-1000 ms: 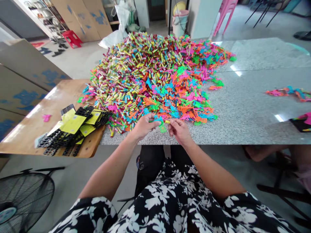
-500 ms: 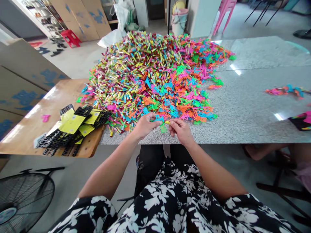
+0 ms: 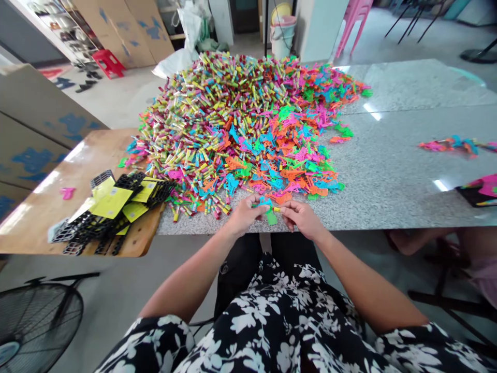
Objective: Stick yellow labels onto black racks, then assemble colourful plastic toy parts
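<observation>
My left hand [image 3: 247, 216] is closed on small plastic toy pieces, a blue piece [image 3: 265, 201] on top and a green piece [image 3: 272, 217] hanging below the fingers. Facing it, my right hand [image 3: 302, 217] pinches a short yellow tube [image 3: 277, 210]. The tube's left end meets the pieces at my left fingertips; whether it is joined to them I cannot tell. Both hands are just above the near edge of the granite table [image 3: 373, 181]. Right beyond them lies a heap of bright pistol-shaped plastic pieces [image 3: 295, 150], merging with a larger heap of small coloured tubes [image 3: 217, 98].
On the wooden table [image 3: 89, 150] at left are black plastic racks with yellow cards [image 3: 112, 202] and a pink piece [image 3: 67, 193]. More pieces [image 3: 452, 145] and a black tray [image 3: 476, 197] lie at right, near another person's leg. A fan [image 3: 39, 321] stands lower left.
Both hands have shifted slightly right and toward me in the view, still gripping the same pieces and tube. The whole scene has moved a little left as the camera turned.
</observation>
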`<control>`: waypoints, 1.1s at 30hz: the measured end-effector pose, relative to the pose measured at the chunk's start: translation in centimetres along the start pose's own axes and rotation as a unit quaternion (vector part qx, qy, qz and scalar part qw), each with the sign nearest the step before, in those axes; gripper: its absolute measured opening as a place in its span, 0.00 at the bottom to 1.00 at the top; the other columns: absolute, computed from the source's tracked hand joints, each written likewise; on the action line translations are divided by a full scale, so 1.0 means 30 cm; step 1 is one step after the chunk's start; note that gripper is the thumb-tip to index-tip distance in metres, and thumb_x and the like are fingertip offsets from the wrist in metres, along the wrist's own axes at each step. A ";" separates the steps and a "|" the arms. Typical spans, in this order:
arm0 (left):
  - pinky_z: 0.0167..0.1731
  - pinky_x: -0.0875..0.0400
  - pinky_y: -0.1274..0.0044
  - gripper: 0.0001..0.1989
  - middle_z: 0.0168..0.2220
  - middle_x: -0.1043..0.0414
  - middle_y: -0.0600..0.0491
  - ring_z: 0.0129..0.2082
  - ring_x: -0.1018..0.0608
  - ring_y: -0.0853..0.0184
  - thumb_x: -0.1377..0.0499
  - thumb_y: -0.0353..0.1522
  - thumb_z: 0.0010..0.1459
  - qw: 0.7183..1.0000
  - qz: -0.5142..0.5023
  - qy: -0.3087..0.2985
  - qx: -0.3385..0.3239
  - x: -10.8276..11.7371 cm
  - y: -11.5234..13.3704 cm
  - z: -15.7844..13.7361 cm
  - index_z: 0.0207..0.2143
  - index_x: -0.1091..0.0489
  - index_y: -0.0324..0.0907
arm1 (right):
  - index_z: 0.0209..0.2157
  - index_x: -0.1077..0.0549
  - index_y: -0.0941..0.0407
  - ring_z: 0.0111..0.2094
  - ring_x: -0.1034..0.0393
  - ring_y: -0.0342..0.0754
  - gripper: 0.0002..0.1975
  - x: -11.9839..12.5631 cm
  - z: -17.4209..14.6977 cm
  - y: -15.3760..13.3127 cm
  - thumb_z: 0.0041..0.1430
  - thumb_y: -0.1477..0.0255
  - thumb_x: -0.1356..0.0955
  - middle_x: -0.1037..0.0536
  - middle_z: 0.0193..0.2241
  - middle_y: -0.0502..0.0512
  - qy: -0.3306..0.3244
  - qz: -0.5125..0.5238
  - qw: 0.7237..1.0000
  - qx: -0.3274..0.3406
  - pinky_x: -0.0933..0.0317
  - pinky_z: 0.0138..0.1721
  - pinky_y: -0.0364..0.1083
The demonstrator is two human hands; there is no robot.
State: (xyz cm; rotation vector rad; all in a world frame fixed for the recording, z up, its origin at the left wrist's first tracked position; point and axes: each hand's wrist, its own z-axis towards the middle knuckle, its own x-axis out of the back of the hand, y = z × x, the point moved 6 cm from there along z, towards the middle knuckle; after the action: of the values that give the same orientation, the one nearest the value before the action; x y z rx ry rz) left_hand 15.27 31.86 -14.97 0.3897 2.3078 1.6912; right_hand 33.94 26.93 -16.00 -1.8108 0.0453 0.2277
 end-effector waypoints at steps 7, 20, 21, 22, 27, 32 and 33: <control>0.56 0.27 0.64 0.15 0.55 0.22 0.42 0.55 0.20 0.53 0.36 0.38 0.66 0.872 0.433 0.205 -0.097 0.320 0.146 0.075 0.52 0.26 0.43 | 0.35 0.26 0.54 0.18 0.33 0.37 0.10 0.490 -0.016 -0.060 0.57 0.63 0.27 0.19 0.28 0.46 0.426 0.225 0.869 0.116 0.40 0.18 0.37; 0.58 0.30 0.64 0.17 0.54 0.21 0.41 0.57 0.22 0.48 0.32 0.35 0.61 0.790 0.573 0.190 -0.108 0.384 0.083 0.151 0.51 0.25 0.44 | 0.54 0.22 0.60 0.51 0.21 0.64 0.16 -0.365 0.368 -0.066 0.73 0.74 0.37 0.23 0.58 0.72 0.019 -0.604 0.789 0.109 0.29 0.52 0.58; 0.57 0.30 0.64 0.12 0.52 0.21 0.42 0.56 0.21 0.50 0.33 0.35 0.62 0.802 0.553 0.187 -0.124 0.395 0.083 0.142 0.48 0.23 0.44 | 0.55 0.22 0.61 0.50 0.21 0.64 0.17 -0.378 0.391 -0.059 0.73 0.75 0.38 0.25 0.60 0.74 0.022 -0.622 0.777 0.098 0.29 0.51 0.59; 0.56 0.29 0.65 0.09 0.49 0.20 0.43 0.54 0.21 0.51 0.34 0.35 0.62 0.819 0.522 0.195 -0.133 0.413 0.084 0.131 0.45 0.23 0.44 | 0.54 0.22 0.62 0.49 0.21 0.64 0.18 -0.382 0.408 -0.054 0.73 0.75 0.39 0.26 0.60 0.75 0.024 -0.629 0.772 0.088 0.29 0.51 0.59; 0.43 0.27 0.69 0.11 0.36 0.20 0.51 0.37 0.19 0.60 0.36 0.41 0.63 0.918 0.260 0.267 -0.138 0.499 0.072 0.080 0.41 0.25 0.43 | 0.50 0.24 0.58 0.47 0.21 0.59 0.13 -0.346 0.410 -0.053 0.74 0.67 0.36 0.19 0.50 0.67 0.059 -0.483 0.868 0.100 0.28 0.49 0.55; 0.37 0.25 0.72 0.19 0.35 0.19 0.51 0.36 0.18 0.62 0.32 0.47 0.59 0.978 -0.052 0.160 -0.121 0.412 0.073 0.090 0.42 0.26 0.42 | 0.42 0.27 0.53 0.22 0.32 0.43 0.14 -0.353 0.376 -0.053 0.72 0.57 0.34 0.19 0.34 0.51 -0.005 -0.129 0.987 0.097 0.36 0.23 0.43; 0.35 0.25 0.73 0.20 0.35 0.19 0.50 0.35 0.18 0.63 0.30 0.47 0.56 0.981 -0.090 0.137 -0.105 0.386 0.077 0.091 0.41 0.26 0.42 | 0.41 0.27 0.53 0.21 0.35 0.42 0.15 -0.354 0.371 -0.060 0.70 0.54 0.32 0.20 0.32 0.50 -0.007 -0.084 0.991 0.101 0.39 0.20 0.42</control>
State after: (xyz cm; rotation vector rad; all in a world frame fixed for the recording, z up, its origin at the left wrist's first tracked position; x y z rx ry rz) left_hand 5.61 39.11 -14.08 -0.1000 2.2286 1.9716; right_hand 22.35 37.15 -14.98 -1.6012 -0.0910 0.1103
